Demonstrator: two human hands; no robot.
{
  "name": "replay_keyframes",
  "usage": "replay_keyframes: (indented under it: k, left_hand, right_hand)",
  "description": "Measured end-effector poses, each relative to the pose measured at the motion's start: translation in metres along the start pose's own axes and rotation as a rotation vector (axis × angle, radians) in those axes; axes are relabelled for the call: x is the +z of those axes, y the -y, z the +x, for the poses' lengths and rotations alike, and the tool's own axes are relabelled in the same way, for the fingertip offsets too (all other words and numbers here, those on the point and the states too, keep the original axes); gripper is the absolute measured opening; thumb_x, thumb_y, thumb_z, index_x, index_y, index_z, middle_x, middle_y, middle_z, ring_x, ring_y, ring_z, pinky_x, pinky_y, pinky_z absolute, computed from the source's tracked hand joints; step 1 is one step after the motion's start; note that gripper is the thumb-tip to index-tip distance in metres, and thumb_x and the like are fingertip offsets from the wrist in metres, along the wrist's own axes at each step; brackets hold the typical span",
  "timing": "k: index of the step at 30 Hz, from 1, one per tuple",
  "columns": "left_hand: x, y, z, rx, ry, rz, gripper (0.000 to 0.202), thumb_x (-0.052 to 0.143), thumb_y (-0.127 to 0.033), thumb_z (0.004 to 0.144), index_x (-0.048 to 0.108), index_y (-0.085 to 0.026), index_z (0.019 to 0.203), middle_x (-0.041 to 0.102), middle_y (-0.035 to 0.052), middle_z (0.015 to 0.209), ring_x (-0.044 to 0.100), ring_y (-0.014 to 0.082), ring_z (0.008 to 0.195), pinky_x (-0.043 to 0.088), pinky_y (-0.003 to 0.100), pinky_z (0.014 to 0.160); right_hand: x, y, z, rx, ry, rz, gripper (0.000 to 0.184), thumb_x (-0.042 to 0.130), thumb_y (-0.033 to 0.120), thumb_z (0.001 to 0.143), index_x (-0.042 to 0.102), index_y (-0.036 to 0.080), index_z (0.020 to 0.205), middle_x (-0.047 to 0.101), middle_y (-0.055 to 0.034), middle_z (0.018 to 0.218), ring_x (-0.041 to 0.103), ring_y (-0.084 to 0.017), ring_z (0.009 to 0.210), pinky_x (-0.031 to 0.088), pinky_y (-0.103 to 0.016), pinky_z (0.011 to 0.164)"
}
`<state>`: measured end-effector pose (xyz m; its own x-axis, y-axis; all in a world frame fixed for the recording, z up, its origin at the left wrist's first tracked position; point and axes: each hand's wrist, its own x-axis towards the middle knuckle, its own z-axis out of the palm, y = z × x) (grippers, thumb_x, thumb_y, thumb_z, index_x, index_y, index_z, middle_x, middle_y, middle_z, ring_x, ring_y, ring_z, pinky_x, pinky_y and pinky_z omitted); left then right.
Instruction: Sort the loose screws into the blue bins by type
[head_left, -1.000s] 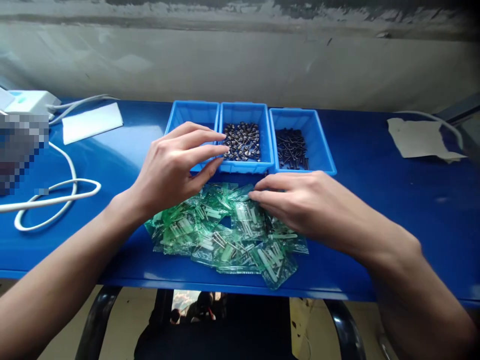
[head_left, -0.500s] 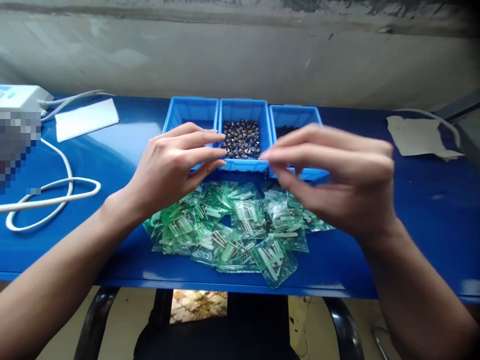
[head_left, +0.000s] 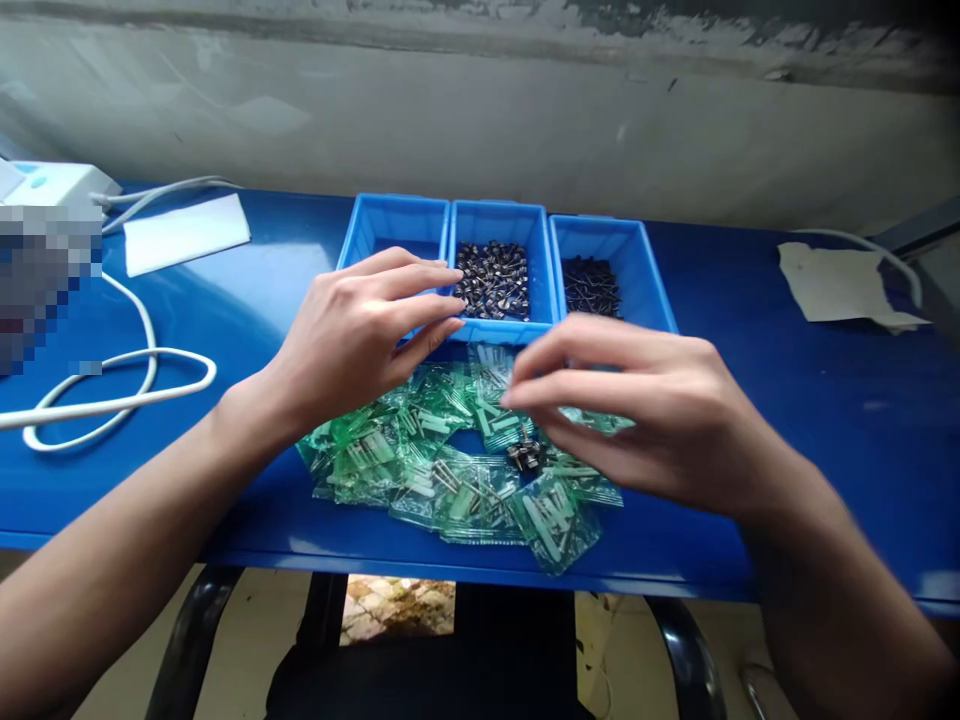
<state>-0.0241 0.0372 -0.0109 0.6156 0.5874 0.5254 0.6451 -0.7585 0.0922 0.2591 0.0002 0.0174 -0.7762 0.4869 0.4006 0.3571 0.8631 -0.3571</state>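
Observation:
My left hand (head_left: 367, 320) hovers at the front of the middle blue bin (head_left: 499, 332), its fingers stretched out and slightly apart, holding nothing visible. Dark screws with shiny heads (head_left: 495, 280) fill the floor of that bin. Over the green plastic packets (head_left: 450, 490) my right hand (head_left: 637, 410) is curled, thumb and fingertips drawn together; blur hides anything between them. Just below those fingertips is a small cluster of dark screws (head_left: 527, 455), seen against the packets. White plugs and metal screws show through the clear green film.
A right-hand blue bin (head_left: 664, 310) contains thin dark screws (head_left: 591, 285); the left blue bin (head_left: 405, 215) is partly covered by my hand. White cable (head_left: 142, 405) loops at left, near a white card (head_left: 187, 235). A torn paper piece (head_left: 832, 285) lies at far right.
My right hand has moved down and slightly left, from the bins to above the packets. The right bin's screws and the cluster below my fingertips are now visible. My left hand barely moves.

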Motion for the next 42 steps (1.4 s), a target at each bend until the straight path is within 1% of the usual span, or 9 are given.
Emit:
replay_keyframes:
  k: [5, 11, 15, 20, 24, 28, 32, 39, 42]
  left_hand:
    - [0.0, -0.001, 0.0, 0.004, -0.005, -0.011, 0.024, 0.061, -0.032, 0.109, 0.081, -0.021, 0.115, 0.078, 0.0049, 0.134, 0.077, 0.0287, 0.119, 0.066, 0.044, 0.099]
    - [0.0, -0.001, 0.0, -0.03, 0.004, -0.038, 0.022, 0.063, -0.032, 0.107, 0.082, -0.025, 0.115, 0.078, 0.0041, 0.134, 0.076, 0.0285, 0.122, 0.065, 0.045, 0.101]
    - [0.001, -0.001, 0.0, -0.034, 0.001, -0.06, 0.021, 0.065, -0.031, 0.106, 0.082, -0.024, 0.115, 0.078, 0.0054, 0.134, 0.076, 0.0303, 0.121, 0.065, 0.048, 0.1]
    - [-0.002, -0.012, 0.003, -0.055, -0.116, -0.124, 0.016, 0.066, -0.029, 0.106, 0.082, -0.024, 0.109, 0.082, 0.0052, 0.124, 0.077, 0.0276, 0.118, 0.064, 0.047, 0.102]
    - [-0.011, -0.033, 0.007, -0.245, -0.193, -0.452, 0.013, 0.067, -0.027, 0.107, 0.08, -0.028, 0.109, 0.083, 0.0001, 0.114, 0.078, 0.0162, 0.101, 0.067, 0.033, 0.085]
    - [-0.013, -0.049, 0.01, -0.504, 0.036, -1.1, 0.025, 0.068, -0.032, 0.107, 0.075, -0.023, 0.129, 0.08, 0.0059, 0.125, 0.081, 0.0177, 0.095, 0.07, 0.027, 0.072]
    - [-0.008, -0.05, 0.012, -0.65, 0.259, -1.54, 0.037, 0.046, -0.037, 0.115, 0.074, -0.02, 0.132, 0.073, 0.0133, 0.142, 0.08, 0.0283, 0.118, 0.075, 0.035, 0.082]
    - [-0.009, -0.035, 0.009, -0.806, 0.24, -1.491, 0.03, 0.066, -0.017, 0.104, 0.078, -0.019, 0.131, 0.079, 0.0131, 0.13, 0.083, 0.0258, 0.107, 0.073, 0.036, 0.1]
    - [-0.009, -0.032, 0.007, -0.728, 0.169, -1.368, 0.032, 0.072, -0.02, 0.103, 0.077, -0.022, 0.134, 0.079, 0.0121, 0.129, 0.08, 0.0292, 0.12, 0.071, 0.039, 0.108]
  right_hand:
    - [-0.004, 0.011, -0.011, 0.085, 0.403, -0.008, 0.01, 0.064, 0.022, 0.106, 0.074, 0.023, 0.108, 0.069, -0.0017, 0.105, 0.063, -0.014, 0.087, 0.046, -0.031, 0.072]
    - [0.013, 0.019, -0.007, 0.061, 0.402, -0.263, 0.021, 0.06, -0.002, 0.094, 0.064, 0.019, 0.097, 0.06, -0.0037, 0.097, 0.045, -0.016, 0.076, 0.026, -0.033, 0.064]
    - [0.012, 0.015, -0.009, 0.031, 0.38, -0.249, 0.022, 0.06, -0.004, 0.094, 0.063, 0.017, 0.094, 0.06, -0.0031, 0.094, 0.045, -0.015, 0.075, 0.029, -0.033, 0.064]
    - [0.003, 0.004, -0.006, 0.082, 0.181, 0.048, 0.014, 0.061, 0.007, 0.102, 0.07, 0.017, 0.098, 0.07, -0.0028, 0.098, 0.063, -0.012, 0.083, 0.05, -0.028, 0.073]
    - [0.003, 0.0, 0.003, 0.187, -0.121, 0.299, 0.016, 0.071, 0.004, 0.094, 0.073, 0.019, 0.096, 0.075, 0.0004, 0.096, 0.069, -0.01, 0.083, 0.059, -0.026, 0.074]
    - [0.015, 0.002, 0.013, 0.297, -0.405, 0.45, 0.016, 0.073, 0.006, 0.091, 0.074, 0.019, 0.1, 0.077, -0.0028, 0.1, 0.074, -0.015, 0.09, 0.064, -0.032, 0.073]
    - [0.026, 0.006, 0.019, 0.308, -0.433, 0.313, 0.017, 0.073, 0.006, 0.09, 0.074, 0.02, 0.099, 0.078, -0.0015, 0.097, 0.071, -0.015, 0.089, 0.061, -0.033, 0.072]
    - [0.022, -0.003, 0.019, 0.501, -0.566, 0.253, 0.007, 0.077, 0.018, 0.098, 0.079, 0.018, 0.104, 0.081, -0.0053, 0.1, 0.073, -0.017, 0.083, 0.061, -0.032, 0.069]
    - [0.017, -0.009, 0.018, 0.493, -0.638, 0.116, 0.026, 0.072, 0.019, 0.102, 0.078, 0.021, 0.127, 0.078, -0.0092, 0.13, 0.071, -0.016, 0.085, 0.061, -0.032, 0.068]
